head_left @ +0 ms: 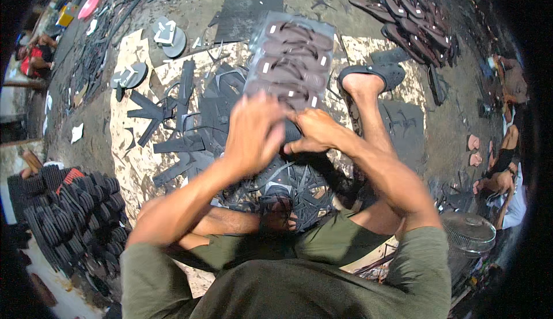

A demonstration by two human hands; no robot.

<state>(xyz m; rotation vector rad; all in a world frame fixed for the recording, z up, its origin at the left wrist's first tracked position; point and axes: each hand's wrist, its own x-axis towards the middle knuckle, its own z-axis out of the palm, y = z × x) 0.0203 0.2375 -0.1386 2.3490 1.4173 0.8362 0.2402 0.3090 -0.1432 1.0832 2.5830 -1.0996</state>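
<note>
In front of me lies a clear plastic bag (259, 42) packed with several brown flip-flops (296, 68), laid overlapping in a row. My left hand (256, 131) is over the bag's near end, smeared by motion, so its grip does not show. Beside it my right hand (315, 131) is closed at the same end, its thumb pointing left. What it pinches is hidden, and a dark piece shows between the two hands. Below them, between my legs, lies a heap of black straps (302, 189).
Black cut pieces (178, 143) cover the pale sheet on the left. Grey sandals (170, 38) lie beyond them. Brown flip-flops (412, 16) are piled at far right, black soles (75, 221) at near left. A fan (469, 232) and other people (507, 152) are at right.
</note>
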